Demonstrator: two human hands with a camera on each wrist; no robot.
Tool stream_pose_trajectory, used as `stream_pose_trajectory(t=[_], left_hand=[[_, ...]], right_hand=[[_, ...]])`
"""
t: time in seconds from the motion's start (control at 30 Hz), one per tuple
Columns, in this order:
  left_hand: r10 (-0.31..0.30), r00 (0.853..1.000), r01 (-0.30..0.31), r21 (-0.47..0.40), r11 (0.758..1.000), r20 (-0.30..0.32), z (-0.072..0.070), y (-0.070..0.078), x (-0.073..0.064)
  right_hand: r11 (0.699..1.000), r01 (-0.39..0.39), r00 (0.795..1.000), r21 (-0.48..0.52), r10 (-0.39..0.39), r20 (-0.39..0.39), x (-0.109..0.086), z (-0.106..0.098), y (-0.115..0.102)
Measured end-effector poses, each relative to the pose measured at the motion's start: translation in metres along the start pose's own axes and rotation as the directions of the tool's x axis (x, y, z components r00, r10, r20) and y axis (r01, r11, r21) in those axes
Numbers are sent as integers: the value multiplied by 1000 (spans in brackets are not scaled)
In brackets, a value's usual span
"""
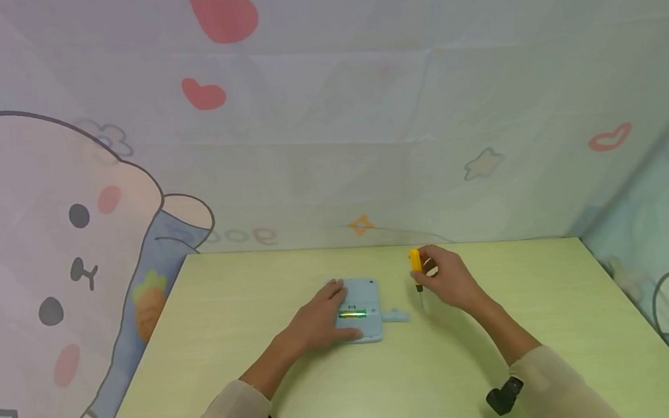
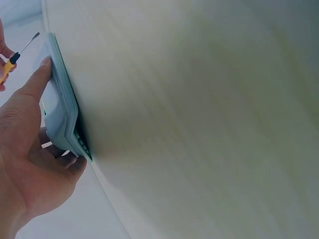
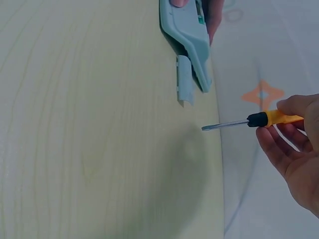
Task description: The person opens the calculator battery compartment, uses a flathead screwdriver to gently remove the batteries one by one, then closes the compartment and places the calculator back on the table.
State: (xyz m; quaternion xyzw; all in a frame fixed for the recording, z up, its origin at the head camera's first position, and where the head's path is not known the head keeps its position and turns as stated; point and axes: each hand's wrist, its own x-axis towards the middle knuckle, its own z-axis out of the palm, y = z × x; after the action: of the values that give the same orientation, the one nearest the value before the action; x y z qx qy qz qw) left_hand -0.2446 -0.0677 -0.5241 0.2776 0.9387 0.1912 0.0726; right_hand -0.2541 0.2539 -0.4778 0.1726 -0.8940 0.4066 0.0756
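A light blue calculator point(image 1: 368, 289) lies back side up on the table, with a green and gold battery point(image 1: 352, 314) in its uncovered slot. My left hand point(image 1: 320, 318) grips it from the left, thumb on the near part and fingers over the far part. In the left wrist view, some fingertips of the left hand point(image 2: 37, 164) curl at its edge. To the right, my right hand point(image 1: 449, 278) pinches a yellow-handled screwdriver point(image 1: 416, 268) upright, its tip pointing down. The right wrist view shows the screwdriver's flat blade point(image 3: 214, 127) close beside the detached battery cover point(image 3: 184, 79).
The light blue battery cover point(image 1: 395, 316) lies just right of the calculator on the pale wooden table point(image 1: 303, 397). A printed cloth point(image 1: 326, 117) with hearts and a cartoon animal hangs behind the table's far edge. A black wrist camera point(image 1: 504, 396) sits by the right sleeve.
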Motion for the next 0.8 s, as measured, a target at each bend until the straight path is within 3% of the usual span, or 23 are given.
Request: stream_pose_trajectory(t=[0.37,0.8], left_hand=[[5,1000,-5,-8,1000,-1,-1,0,-1],[0,1000,0,-2,1000,8,-2,2,-1]], right_hand=[[998,-26,999,58,25,23,-3,-8,-10],[995,-31,999,96,29,22,-8,-2,-11]])
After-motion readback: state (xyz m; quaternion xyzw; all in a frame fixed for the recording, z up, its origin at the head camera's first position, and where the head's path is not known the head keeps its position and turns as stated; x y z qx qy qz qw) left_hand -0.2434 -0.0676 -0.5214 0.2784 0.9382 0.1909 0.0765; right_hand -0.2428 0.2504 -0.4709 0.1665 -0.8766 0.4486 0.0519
